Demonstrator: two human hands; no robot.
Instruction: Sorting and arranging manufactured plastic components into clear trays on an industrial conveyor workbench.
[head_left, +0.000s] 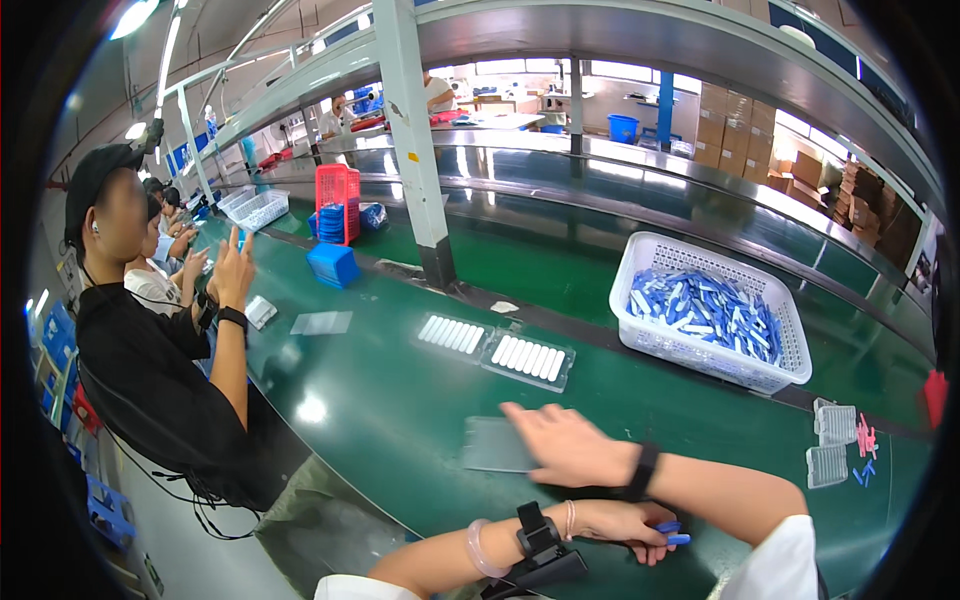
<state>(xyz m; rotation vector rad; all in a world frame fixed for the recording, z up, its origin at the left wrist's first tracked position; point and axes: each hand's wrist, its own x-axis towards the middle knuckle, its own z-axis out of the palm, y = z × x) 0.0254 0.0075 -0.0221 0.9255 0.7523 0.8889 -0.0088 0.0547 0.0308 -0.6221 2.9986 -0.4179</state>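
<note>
My left hand point(632, 526) comes in from the lower left, with a bracelet and black band at its wrist. Its fingers are closed on small blue plastic pieces point(677, 539). Crossing above it, my right hand point(572, 446) reaches leftward, palm down with fingers stretched out, over the right edge of a flat translucent plastic sheet or tray point(490, 445). Whether the fingers touch it I cannot tell. Beyond it lie two clear trays, the left tray point(452, 335) and the right tray point(528, 358), each with a row of several white sticks.
A white basket point(622, 300) of blue and white pieces stands far right. Near the right edge are clear trays point(827, 467), pink pieces point(866, 437) and loose blue pieces point(863, 473). A co-worker point(150, 370) stands left. A post point(410, 150), blue box point(333, 266) and red basket point(338, 200) stand behind.
</note>
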